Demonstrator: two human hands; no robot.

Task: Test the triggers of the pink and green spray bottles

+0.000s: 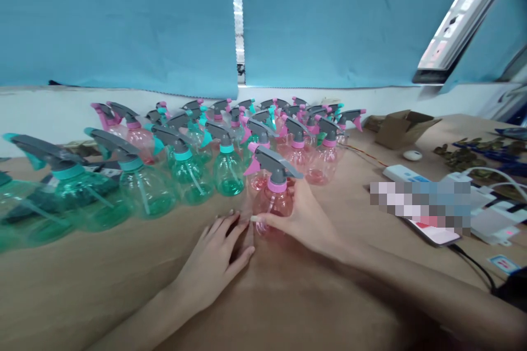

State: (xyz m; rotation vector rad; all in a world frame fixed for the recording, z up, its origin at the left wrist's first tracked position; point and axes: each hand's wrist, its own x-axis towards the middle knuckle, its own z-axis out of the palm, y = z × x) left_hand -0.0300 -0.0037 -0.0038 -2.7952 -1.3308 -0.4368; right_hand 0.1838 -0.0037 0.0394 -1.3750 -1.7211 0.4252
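A pink spray bottle [274, 197] with a grey trigger head stands upright on the brown table [123, 279], nearest to me. My right hand [307, 219] is wrapped round its lower body from the right. My left hand [214, 260] lies flat on the table just left of the bottle, fingers stretched out and holding nothing. Behind stand several more spray bottles: green ones [144, 186] at the left and middle, pink ones [323, 162] at the right.
A phone [432, 230] and white power strips with cables [489, 214] lie at the right. A cardboard box [401, 127] and a small white object [412, 155] sit behind them. Blue curtains [123, 16] hang along the back.
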